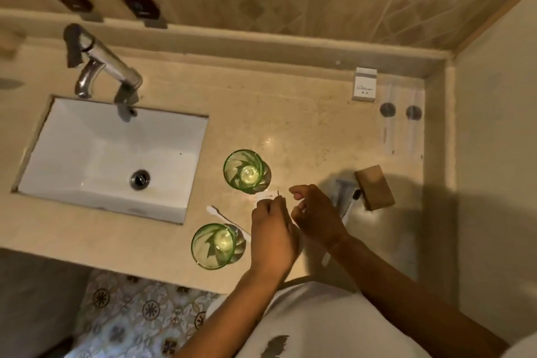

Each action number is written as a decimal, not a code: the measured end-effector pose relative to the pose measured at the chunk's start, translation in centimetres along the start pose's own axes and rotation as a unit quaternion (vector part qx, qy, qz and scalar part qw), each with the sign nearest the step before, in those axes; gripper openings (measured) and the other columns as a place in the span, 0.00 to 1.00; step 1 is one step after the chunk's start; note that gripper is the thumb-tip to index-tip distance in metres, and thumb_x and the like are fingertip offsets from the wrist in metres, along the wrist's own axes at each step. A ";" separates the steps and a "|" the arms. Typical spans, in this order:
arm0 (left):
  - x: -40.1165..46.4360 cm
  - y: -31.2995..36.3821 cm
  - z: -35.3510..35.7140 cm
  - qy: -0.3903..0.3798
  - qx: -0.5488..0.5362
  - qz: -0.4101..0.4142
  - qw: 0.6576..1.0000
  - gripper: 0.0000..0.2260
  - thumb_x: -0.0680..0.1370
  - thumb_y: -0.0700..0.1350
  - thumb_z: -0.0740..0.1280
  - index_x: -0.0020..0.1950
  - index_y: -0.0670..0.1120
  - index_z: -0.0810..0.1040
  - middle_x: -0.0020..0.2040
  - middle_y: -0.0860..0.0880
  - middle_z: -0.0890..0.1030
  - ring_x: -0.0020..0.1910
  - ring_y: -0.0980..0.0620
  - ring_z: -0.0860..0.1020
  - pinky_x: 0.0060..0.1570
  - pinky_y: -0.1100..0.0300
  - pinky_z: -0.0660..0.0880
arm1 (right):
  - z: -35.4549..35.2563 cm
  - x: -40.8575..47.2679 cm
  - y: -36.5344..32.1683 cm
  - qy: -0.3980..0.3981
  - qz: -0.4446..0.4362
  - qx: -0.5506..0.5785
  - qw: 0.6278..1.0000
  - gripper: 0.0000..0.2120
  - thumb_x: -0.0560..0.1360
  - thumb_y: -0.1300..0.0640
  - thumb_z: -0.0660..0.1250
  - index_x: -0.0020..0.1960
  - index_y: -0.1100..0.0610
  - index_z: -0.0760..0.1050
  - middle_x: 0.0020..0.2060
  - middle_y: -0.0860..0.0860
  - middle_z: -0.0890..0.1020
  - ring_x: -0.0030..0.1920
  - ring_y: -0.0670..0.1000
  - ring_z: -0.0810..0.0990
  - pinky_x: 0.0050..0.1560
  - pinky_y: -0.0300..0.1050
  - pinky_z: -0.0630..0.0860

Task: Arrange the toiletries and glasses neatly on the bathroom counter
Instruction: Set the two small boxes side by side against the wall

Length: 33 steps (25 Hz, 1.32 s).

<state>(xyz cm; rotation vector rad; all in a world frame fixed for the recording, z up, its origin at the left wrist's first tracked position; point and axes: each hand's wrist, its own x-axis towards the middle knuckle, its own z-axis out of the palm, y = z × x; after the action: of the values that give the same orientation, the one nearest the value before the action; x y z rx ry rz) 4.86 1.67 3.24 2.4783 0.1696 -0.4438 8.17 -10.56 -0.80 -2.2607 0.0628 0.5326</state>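
Observation:
Two green glasses stand upright on the beige counter (305,131): the far glass (245,171) beside the sink corner, the near glass (216,245) by the front edge. A white toothbrush (223,219) lies between them. My left hand (271,229) pinches a small white packet (266,197) just below the far glass. My right hand (316,212) hovers beside it, fingers curled and apart, holding nothing. A brown box (374,187) and a razor (341,192) lie to the right in shadow.
A white sink (87,160) with a chrome tap (101,67) fills the left. A white box (364,84) stands at the back right, next to two clear wrapped items with round grey ends (401,113). The side wall (494,125) bounds the counter.

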 end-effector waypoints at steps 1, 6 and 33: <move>-0.8 -0.7 0.4 -0.004 0.024 -0.021 0.999 0.18 0.72 0.40 0.60 0.62 0.41 0.75 0.53 0.39 0.77 0.52 0.38 0.74 0.49 0.48 0.74 | 0.5 -0.3 -0.3 -0.019 -0.003 -0.014 1.000 0.23 0.74 0.65 0.65 0.69 0.56 0.73 0.61 0.54 0.77 0.48 0.49 0.80 0.50 0.35 0.72; -2.0 -1.9 1.6 0.009 0.028 -0.088 0.996 0.23 0.72 0.42 0.61 0.67 0.40 0.72 0.57 0.35 0.76 0.53 0.36 0.73 0.50 0.45 0.73 | 2.0 -1.5 -0.9 -0.084 -0.063 -0.051 0.993 0.30 0.72 0.66 0.67 0.74 0.59 0.68 0.63 0.61 0.76 0.53 0.58 0.80 0.52 0.37 0.69; 10.8 7.5 0.9 0.016 -0.234 -0.069 0.970 0.08 0.81 0.41 0.61 0.57 0.48 0.77 0.52 0.50 0.84 0.50 0.51 0.80 0.41 0.65 0.71 | -6.1 5.9 3.3 0.184 0.037 0.006 0.982 0.28 0.72 0.52 0.75 0.69 0.56 0.72 0.60 0.53 0.78 0.59 0.55 0.75 0.57 0.46 0.76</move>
<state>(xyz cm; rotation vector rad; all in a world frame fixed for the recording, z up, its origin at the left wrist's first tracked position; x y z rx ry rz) 16.37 -4.66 2.87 2.0166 0.4118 -0.3715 14.99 -16.48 -1.85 -2.3248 0.3355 0.1453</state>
